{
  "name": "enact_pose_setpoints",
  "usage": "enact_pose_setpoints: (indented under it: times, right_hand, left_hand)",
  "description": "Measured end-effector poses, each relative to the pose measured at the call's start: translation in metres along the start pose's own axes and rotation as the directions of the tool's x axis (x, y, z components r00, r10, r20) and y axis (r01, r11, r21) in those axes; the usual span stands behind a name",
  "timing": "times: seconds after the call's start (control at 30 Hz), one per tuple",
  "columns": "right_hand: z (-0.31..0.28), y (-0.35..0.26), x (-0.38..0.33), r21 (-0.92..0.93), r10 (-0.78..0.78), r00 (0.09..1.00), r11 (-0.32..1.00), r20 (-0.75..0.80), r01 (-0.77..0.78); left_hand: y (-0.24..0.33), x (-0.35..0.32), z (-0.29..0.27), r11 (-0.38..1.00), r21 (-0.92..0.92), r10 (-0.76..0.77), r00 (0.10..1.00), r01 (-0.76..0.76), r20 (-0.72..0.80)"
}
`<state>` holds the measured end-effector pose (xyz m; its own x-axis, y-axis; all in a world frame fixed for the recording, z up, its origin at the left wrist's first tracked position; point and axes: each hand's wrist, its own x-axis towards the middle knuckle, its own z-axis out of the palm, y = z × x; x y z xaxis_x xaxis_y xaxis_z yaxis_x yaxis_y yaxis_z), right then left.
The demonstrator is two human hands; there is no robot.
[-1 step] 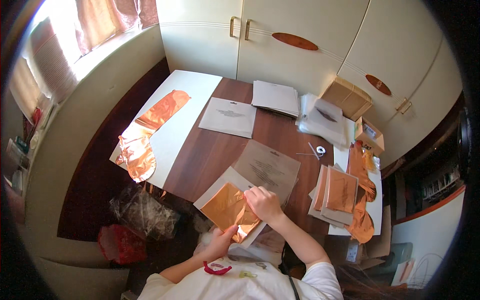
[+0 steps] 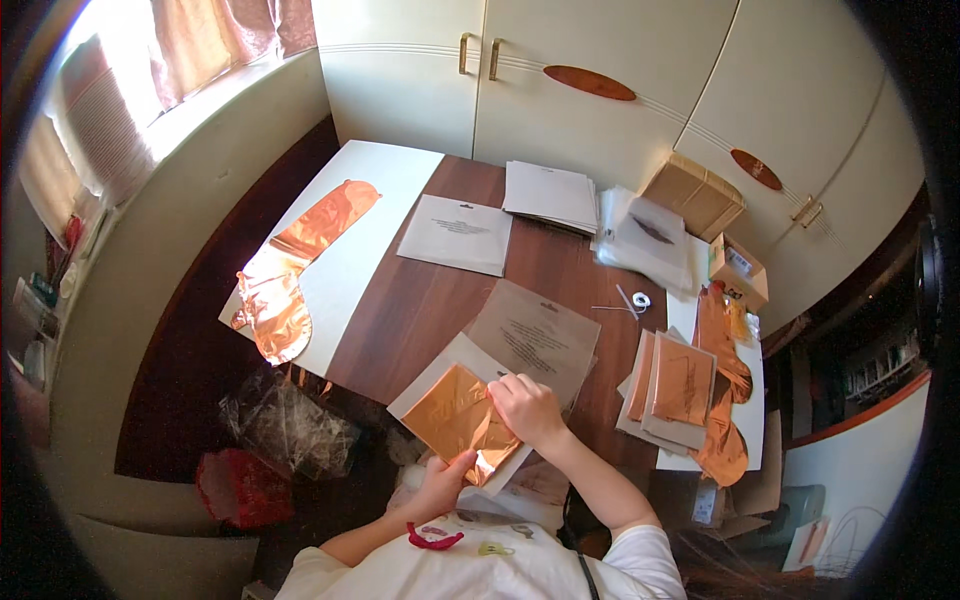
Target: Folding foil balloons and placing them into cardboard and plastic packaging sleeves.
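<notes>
A folded copper-coloured foil balloon (image 2: 447,408) lies on a pale card (image 2: 474,352) at the near edge of the table. My left hand (image 2: 446,482) grips its lower edge, thumb on top and fingers out of sight underneath. At the right edge of the foil, my right hand (image 2: 525,408) has its fingers bent and closed on it. Just beyond is a grey printed card in a clear sleeve (image 2: 540,330). A flat, unfolded copper foil balloon (image 2: 325,222) is spread out at the left end of the table.
A printed card (image 2: 455,234) and a stack of white cards (image 2: 550,195) lie at the back. Clear plastic sleeves (image 2: 645,240) sit beside a cardboard box (image 2: 693,195). Packed foil balloons (image 2: 683,383), loose copper foil (image 2: 722,445) and a small tape roll (image 2: 641,300) are on the right.
</notes>
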<state>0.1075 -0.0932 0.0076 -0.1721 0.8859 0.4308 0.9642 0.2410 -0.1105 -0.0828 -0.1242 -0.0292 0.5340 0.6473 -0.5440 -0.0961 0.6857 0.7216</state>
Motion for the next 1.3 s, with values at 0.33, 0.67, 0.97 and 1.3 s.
enact_pose_setpoints:
  times: [0.33, 0.67, 0.97, 1.3]
  right_hand:
    - [-0.005, -0.009, -0.001, -0.083, 0.089, 0.994, 0.992, -0.070, -0.095]
    - [0.002, -0.026, -0.002, -0.114, -0.106, 0.992, 0.989, -0.070, 0.097]
    - [-0.001, -0.033, -0.018, -0.145, 0.005, 0.999, 0.989, 0.043, 0.001]
    - [-0.001, -0.031, -0.024, -0.063, 0.019, 1.000, 0.998, -0.002, -0.019]
  left_hand:
    - [-0.012, -0.001, 0.005, 0.920, 0.255, 0.302, 0.953, -0.298, 0.025]
    - [-0.024, 0.005, 0.005, 0.915, 0.209, 0.354, 0.935, -0.344, -0.010]
    - [-0.023, 0.006, 0.012, 0.949, 0.136, 0.293, 0.955, -0.284, -0.050]
    - [-0.007, -0.002, -0.005, 0.988, -0.010, 0.153, 0.977, -0.156, -0.151]
